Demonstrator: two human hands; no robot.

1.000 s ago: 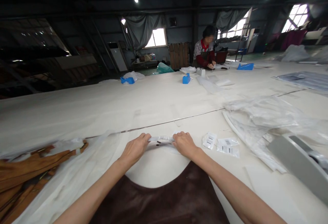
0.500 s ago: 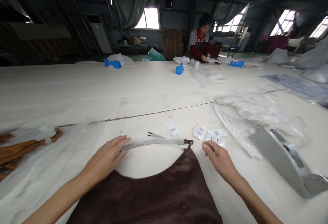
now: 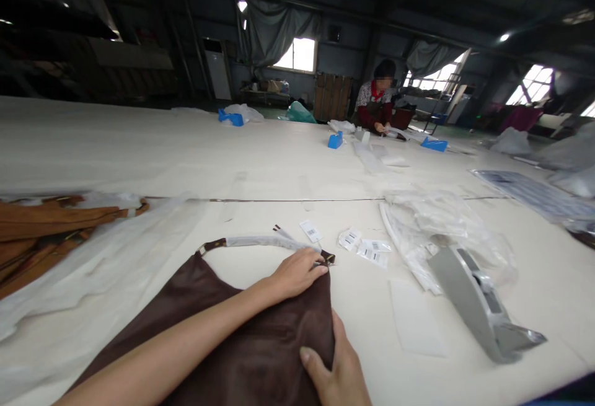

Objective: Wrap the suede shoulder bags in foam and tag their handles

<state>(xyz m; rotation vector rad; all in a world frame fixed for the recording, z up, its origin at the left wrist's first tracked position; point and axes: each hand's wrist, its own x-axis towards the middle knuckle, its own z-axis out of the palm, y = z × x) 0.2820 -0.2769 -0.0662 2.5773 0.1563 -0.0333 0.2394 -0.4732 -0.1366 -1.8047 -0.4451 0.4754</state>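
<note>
A dark brown leather handbag (image 3: 260, 344) lies flat at the table's near edge. Its strap (image 3: 255, 242) is wrapped in white film and joins the bag by metal rings at both ends. My left hand (image 3: 300, 271) reaches across the bag and closes over the strap's right end, near the ring; its fingertips curl over the corner there. Lower down, my right hand (image 3: 338, 366) grips the bag's right side edge, thumb on top and fingers hidden beneath. A white barcode tag (image 3: 310, 230) lies just beyond the strap.
To the right stand a grey tape dispenser (image 3: 481, 307), clear plastic bags (image 3: 427, 214), small labelled packets (image 3: 374, 251) and a white sheet (image 3: 416, 319). Tan leather items (image 3: 56, 226) and film (image 3: 116, 257) lie at left. A person (image 3: 375, 102) works across the table (image 3: 186, 158).
My left hand has moved from the strap's left end to its right end. My right hand has come down onto the bag's right edge and gripped it. The view has turned left.
</note>
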